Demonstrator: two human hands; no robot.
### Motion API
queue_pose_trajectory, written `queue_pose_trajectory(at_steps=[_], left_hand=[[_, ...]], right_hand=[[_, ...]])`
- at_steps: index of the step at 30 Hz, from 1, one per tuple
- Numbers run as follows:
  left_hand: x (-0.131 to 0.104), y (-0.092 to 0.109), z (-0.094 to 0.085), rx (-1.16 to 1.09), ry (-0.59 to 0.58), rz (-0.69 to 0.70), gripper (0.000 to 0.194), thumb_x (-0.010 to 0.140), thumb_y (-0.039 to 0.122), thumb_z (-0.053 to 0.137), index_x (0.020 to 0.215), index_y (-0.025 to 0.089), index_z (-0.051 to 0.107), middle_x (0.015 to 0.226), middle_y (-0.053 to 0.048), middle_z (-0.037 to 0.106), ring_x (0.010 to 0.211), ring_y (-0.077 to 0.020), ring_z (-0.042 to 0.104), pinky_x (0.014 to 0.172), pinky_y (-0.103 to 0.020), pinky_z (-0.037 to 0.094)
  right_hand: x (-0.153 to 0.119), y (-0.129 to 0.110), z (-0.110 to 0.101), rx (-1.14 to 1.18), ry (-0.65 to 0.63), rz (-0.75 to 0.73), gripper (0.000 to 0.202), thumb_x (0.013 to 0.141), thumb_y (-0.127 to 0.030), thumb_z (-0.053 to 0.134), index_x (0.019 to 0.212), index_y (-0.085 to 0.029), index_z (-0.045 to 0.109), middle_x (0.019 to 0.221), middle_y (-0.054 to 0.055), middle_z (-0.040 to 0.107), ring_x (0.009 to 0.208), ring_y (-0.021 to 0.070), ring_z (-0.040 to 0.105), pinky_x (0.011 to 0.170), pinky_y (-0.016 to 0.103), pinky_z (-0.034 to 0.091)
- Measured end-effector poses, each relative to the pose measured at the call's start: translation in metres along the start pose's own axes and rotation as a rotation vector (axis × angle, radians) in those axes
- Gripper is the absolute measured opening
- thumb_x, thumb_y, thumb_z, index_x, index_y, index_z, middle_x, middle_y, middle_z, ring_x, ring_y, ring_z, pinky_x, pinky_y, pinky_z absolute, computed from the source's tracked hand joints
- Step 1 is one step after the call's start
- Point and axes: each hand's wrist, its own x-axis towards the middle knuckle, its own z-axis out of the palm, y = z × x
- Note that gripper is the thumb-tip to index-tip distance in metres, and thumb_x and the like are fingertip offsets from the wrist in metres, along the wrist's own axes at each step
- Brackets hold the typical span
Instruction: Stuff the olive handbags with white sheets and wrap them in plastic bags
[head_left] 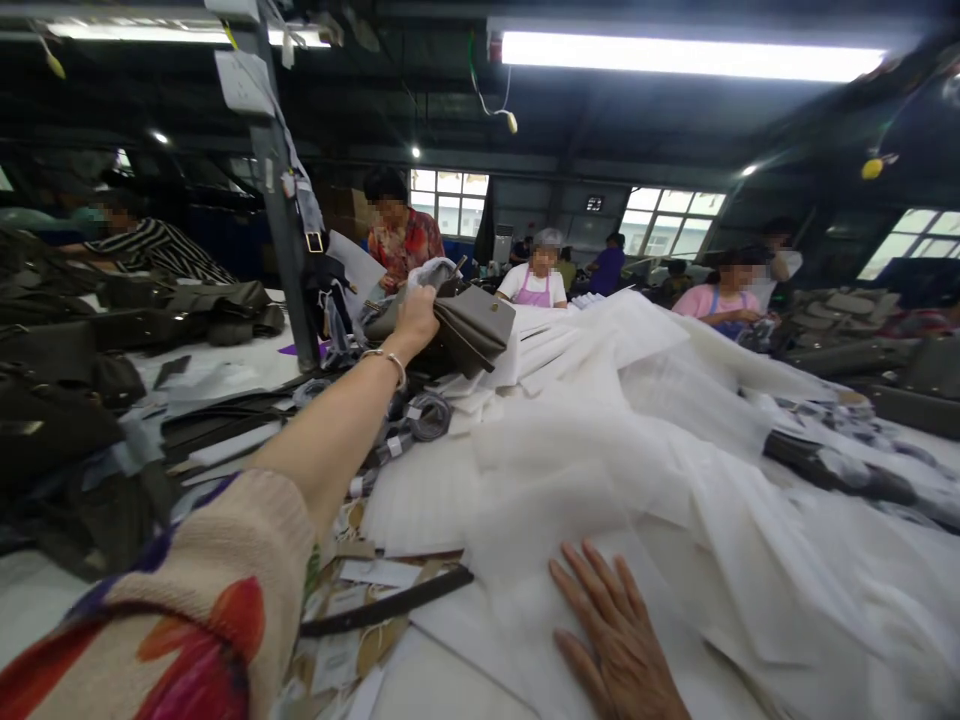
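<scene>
Stretched far forward, my left hand (417,322) is closed around the top of a dark grey-brown handbag (476,325). The bag tilts over the edge of the white sheet pile, and my fingers' far side is hidden. My right hand (619,640) lies flat with fingers spread on thin white packing sheets (570,480). Between my arms are paper tags (341,640) with strings and a dark strip (390,600). Just below the handbag sits a coiled dark strap (429,415) in clear wrapping.
A grey post (281,220) rises beyond my left arm. Dark bags (60,380) are heaped on the left, with more bags (847,320) at the far right. Several co-workers work across the table, among them a person in a purple apron (534,288).
</scene>
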Motion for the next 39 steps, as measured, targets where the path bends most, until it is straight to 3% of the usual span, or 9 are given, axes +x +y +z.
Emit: queue_pose_trajectory(at_steps=[6,15,19,23,27,29,33,36,39], left_hand=[[-0.05,-0.007,-0.12,-0.111,0.182,0.143,0.011,0.084,0.008,0.052,0.089,0.017,0.054,0.1,-0.005,0.059,0.097,-0.0186,0.056,0.092,-0.029,0.043],[-0.233,0.001,-0.248,-0.47,0.185,0.255,0.012,0.082,0.022,0.052,0.071,0.021,0.047,0.075,0.0,0.054,0.071,-0.015,0.05,0.073,-0.027,0.046],[-0.303,0.012,-0.249,-0.811,0.057,0.206,0.016,0.083,0.035,0.057,0.076,0.022,0.051,0.085,-0.003,0.063,0.082,-0.0213,0.063,0.078,-0.036,0.052],[-0.375,0.022,-0.211,-0.919,-0.068,0.174,0.022,0.089,0.038,0.05,0.074,0.024,0.044,0.087,-0.003,0.061,0.098,-0.0223,0.067,0.097,-0.042,0.05],[-0.433,0.012,-0.174,-0.721,-0.323,0.296,0.007,0.089,0.02,0.048,0.089,0.022,0.055,0.117,-0.007,0.064,0.113,-0.0211,0.062,0.1,-0.04,0.049],[-0.446,0.002,-0.169,-0.519,-0.439,0.341,0.029,0.084,0.007,0.044,0.106,0.021,0.058,0.138,-0.009,0.055,0.121,-0.0216,0.058,0.101,-0.041,0.048],[-0.449,0.002,-0.196,-0.264,-0.441,0.33,0.044,0.085,0.001,0.04,0.12,0.02,0.058,0.147,-0.009,0.047,0.13,-0.0207,0.051,0.106,-0.038,0.045],[-0.461,0.026,-0.232,-0.375,-0.542,0.383,0.03,0.095,0.025,0.051,0.123,0.023,0.06,0.138,-0.006,0.057,0.129,-0.0181,0.052,0.11,-0.034,0.04],[-0.494,0.053,-0.248,-0.376,-0.717,0.534,0.062,0.088,0.053,0.061,0.141,0.025,0.046,0.147,-0.007,0.048,0.136,-0.0232,0.044,0.116,-0.042,0.032]], right_hand=[[0.001,-0.003,-0.003,0.198,-0.12,0.121,0.055,0.095,-0.041,0.051,0.148,-0.03,0.04,0.153,0.004,0.043,0.144,0.026,0.03,0.119,0.054,0.015],[0.054,-0.012,-0.097,0.986,-0.176,0.718,0.061,0.084,-0.069,0.05,0.109,-0.018,0.073,0.127,0.015,0.066,0.129,0.0334,0.051,0.112,0.054,0.031],[0.039,-0.049,-0.151,1.348,-0.243,0.864,0.07,0.094,-0.069,0.031,0.133,-0.017,0.056,0.137,0.017,0.058,0.123,0.0298,0.057,0.098,0.051,0.048],[-0.003,-0.1,-0.199,1.806,-0.455,1.008,0.07,0.09,-0.071,0.041,0.134,-0.018,0.055,0.129,0.016,0.064,0.112,0.0306,0.065,0.096,0.048,0.051],[-0.061,-0.119,-0.22,1.588,-0.44,1.099,0.063,0.087,-0.067,0.052,0.125,-0.019,0.063,0.123,0.011,0.069,0.114,0.0306,0.064,0.098,0.044,0.051],[-0.089,-0.116,-0.221,1.392,-0.405,1.103,0.06,0.085,-0.065,0.055,0.123,-0.02,0.064,0.129,0.008,0.066,0.123,0.0298,0.058,0.102,0.043,0.048],[-0.117,-0.108,-0.224,1.21,-0.458,1.133,0.064,0.082,-0.066,0.055,0.127,-0.02,0.062,0.127,0.01,0.067,0.117,0.0319,0.062,0.092,0.045,0.054],[-0.103,-0.11,-0.244,0.951,-0.382,1.042,0.058,0.078,-0.064,0.059,0.116,-0.02,0.068,0.118,0.01,0.071,0.109,0.033,0.065,0.093,0.045,0.053],[-0.075,-0.125,-0.27,0.699,-0.279,0.841,0.042,0.086,-0.059,0.053,0.104,-0.026,0.072,0.112,0.006,0.072,0.107,0.0295,0.065,0.096,0.041,0.051]])
